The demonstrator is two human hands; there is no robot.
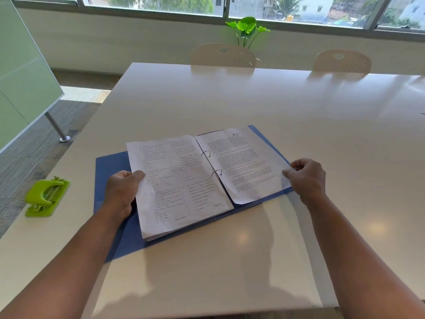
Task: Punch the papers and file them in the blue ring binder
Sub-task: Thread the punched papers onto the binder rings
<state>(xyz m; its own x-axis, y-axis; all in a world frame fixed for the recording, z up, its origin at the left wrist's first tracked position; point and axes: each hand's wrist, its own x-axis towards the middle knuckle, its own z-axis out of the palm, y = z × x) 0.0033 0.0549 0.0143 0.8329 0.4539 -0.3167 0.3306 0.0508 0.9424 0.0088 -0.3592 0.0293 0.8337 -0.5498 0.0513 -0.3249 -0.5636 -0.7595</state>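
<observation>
- Green hole punch (pixel 47 196) sits at frame left on the white bench (pixel 253 100), apart from the binder.
- Blue ring binder (pixel 110 171) lies open at centre, printed papers (pixel 181 180) threaded on its two metal rings (pixel 206 153).
- Left hand (pixel 123 192) pinches the left stack's edge; right hand (pixel 307 177) pinches the right page's edge.

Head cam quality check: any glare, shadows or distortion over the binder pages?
Head view: daylight from the windows; soft glare spots on the table near its front edge, none on the papers; arm shadows fall toward the camera; wide-angle bowing at the frame edges; page text too soft to read.
</observation>
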